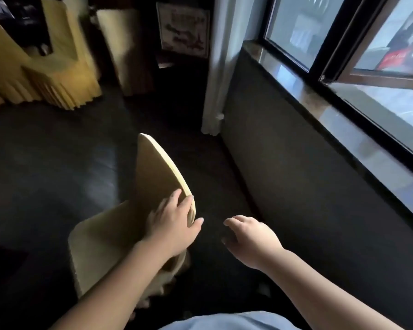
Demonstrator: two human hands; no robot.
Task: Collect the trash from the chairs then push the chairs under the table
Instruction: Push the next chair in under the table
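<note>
A light plywood chair (119,225) stands on the dark floor just ahead of me, its curved backrest (157,172) rising toward the window side. My left hand (174,222) grips the near end of the backrest's top edge, fingers wrapped over it. To the right of the chair, my right hand (250,239) hovers over the floor holding nothing, fingers loosely curled and apart. The chair seat looks bare; no trash shows on it. No table is clearly in view.
A dark low wall (308,163) with a stone windowsill (320,108) and a window runs along the right. A white curtain (219,67) hangs at its far end. Pale wooden furniture (57,75) stands at the far left, with a framed sign (184,29) behind.
</note>
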